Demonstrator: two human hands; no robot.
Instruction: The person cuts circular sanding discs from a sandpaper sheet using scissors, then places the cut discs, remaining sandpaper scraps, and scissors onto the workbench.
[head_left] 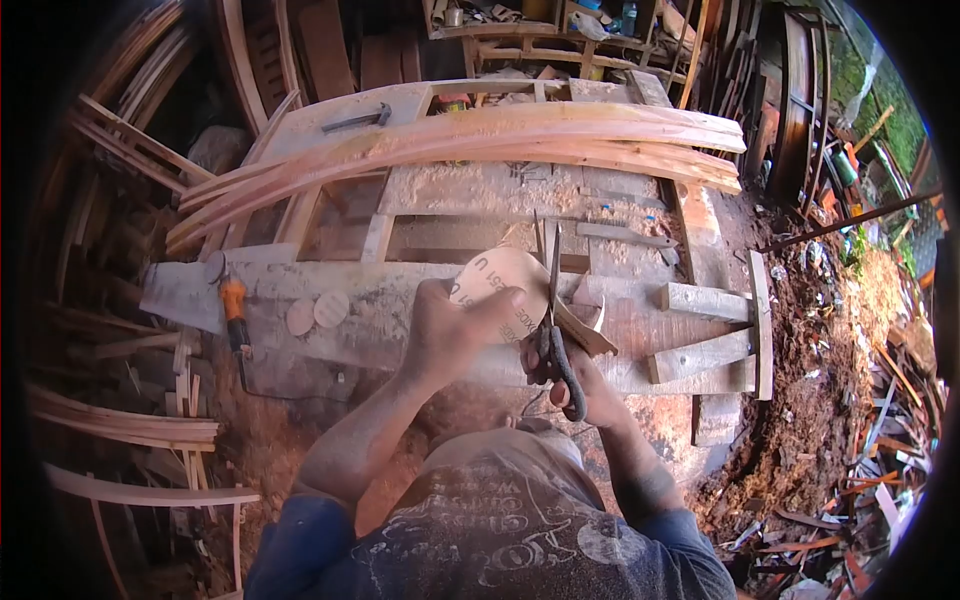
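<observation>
My left hand [450,325] holds a round sandpaper disc [503,282], its printed tan back facing up and my thumb lying across it. In my right hand [590,385] are the dark handles of a pair of scissors [555,335]. The scissor blades are parted and point away from me, right at the disc's right edge. A curled strip of sandpaper [585,328] hangs just right of the blades. Two small round discs, one of them pale [331,309], lie on the bench board [390,290] to the left.
An orange power tool [234,305] with a cord lies at the bench's left. Long curved wooden pieces [450,135] span the far side, with a hammer [358,118] behind them. A wooden frame [760,325] is at the right; wood scraps [880,480] cover the ground beyond.
</observation>
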